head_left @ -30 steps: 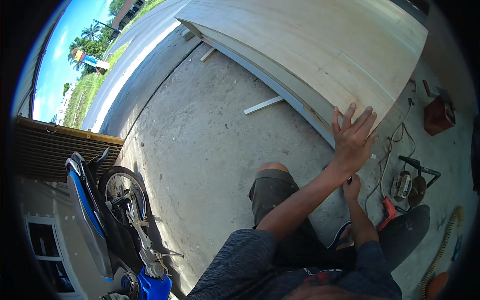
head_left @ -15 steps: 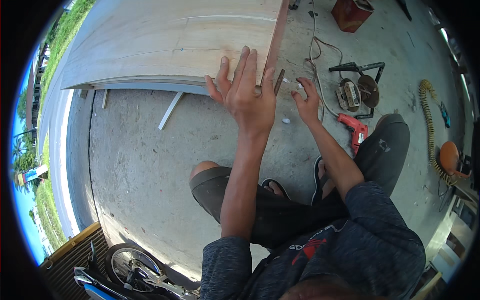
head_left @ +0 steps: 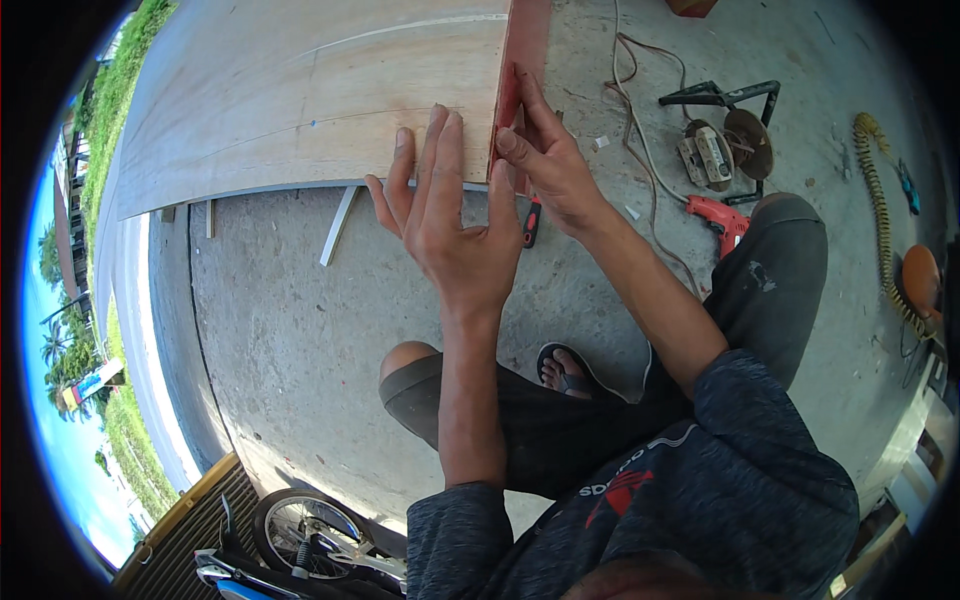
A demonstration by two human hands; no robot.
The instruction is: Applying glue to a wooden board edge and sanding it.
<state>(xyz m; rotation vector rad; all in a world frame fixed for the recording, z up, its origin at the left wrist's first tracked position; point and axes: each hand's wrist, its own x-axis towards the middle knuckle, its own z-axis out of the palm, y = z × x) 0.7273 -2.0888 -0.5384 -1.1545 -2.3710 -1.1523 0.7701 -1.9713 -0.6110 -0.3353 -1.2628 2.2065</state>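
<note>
My left hand (head_left: 455, 225) has its fingers spread, the fingertips resting on the near right corner of a pale plywood panel (head_left: 370, 95). Its thumb reaches close to the panel's corner. My right hand (head_left: 560, 175) is open against the reddish-brown side (head_left: 522, 50) of the panel, with thumb and forefinger apart along that edge. Just below the corner, between my hands, shows the red-and-black handle (head_left: 531, 222) of a hand tool on the floor; the rest of it is mostly hidden.
Right of me lie a red power drill (head_left: 718, 222), a cord (head_left: 635, 125) and a black-framed machine with a round disc (head_left: 748, 142). Farther right is a coiled yellow hose (head_left: 882, 215). A pale strip (head_left: 340, 225) juts from under the panel; a motorcycle (head_left: 305, 540) stands behind left.
My right hand has moved up and left from above the floor onto the panel's reddish side. My left hand has shifted slightly left and down. The tool handle has come into view.
</note>
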